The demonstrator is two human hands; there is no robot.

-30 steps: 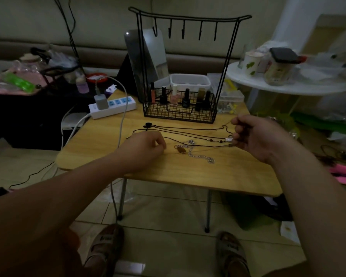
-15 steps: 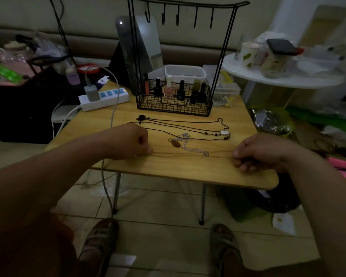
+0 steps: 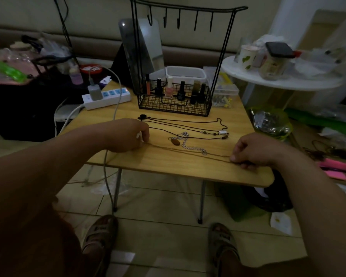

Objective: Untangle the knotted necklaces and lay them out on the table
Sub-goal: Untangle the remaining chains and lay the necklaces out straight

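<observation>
Left hand (image 3: 128,134) and right hand (image 3: 254,150) each pinch an end of the brown cord (image 3: 178,149) at mid-frame on the table (image 3: 168,168): lower both ends evenly (clear of the silver chain (image 3: 183,143)), then release.

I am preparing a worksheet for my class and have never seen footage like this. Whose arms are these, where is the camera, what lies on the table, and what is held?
There is no machine here. A person wears a camera on the head, looking down at their own arms. The left hand and right hand each pinch one end of a thin brown cord, stretched across the wooden table. Behind it lie a black beaded cord, a silver chain and a brown pendant. Further back stand a wire rack of nail polish bottles and a power strip.
</observation>
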